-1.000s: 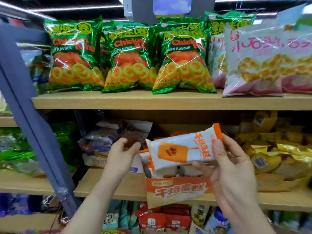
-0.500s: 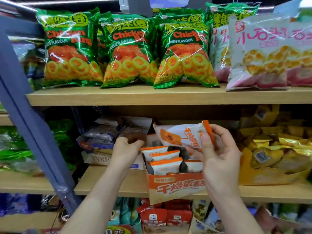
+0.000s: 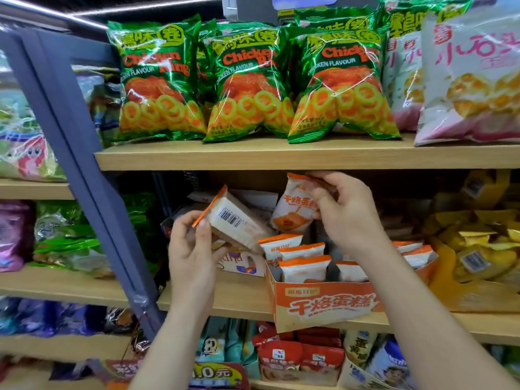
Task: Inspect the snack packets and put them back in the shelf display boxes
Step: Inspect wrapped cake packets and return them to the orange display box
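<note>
Left hand: pinching the orange-sealed end of a white packet between thumb and fingers, just left of the orange display box.
Right hand: gripping the top of a second packet with fingers curled around it, above the back of the orange display box.
Left-hand packet: lying tilted, barcode side facing the camera, lower end pointing toward the box's left corner; its front print is turned away and hidden.
Right-hand packet: hanging upright, printed front showing, upper right part covered by the fingers; whether its bottom is touching the packets below cannot be told.
Orange display box: sitting on the middle shelf, front edge overhanging the shelf lip; several matching packets standing inside, the right ones being partly blocked by the right forearm.
Behind the box: a carton and dark wrappers, too shadowed to make out.
Above the box: green ring-snack bags standing on the upper shelf, the pink-and-white bags at the right being cut off by the frame.
Right of the box: yellow packets, blurred.
</note>
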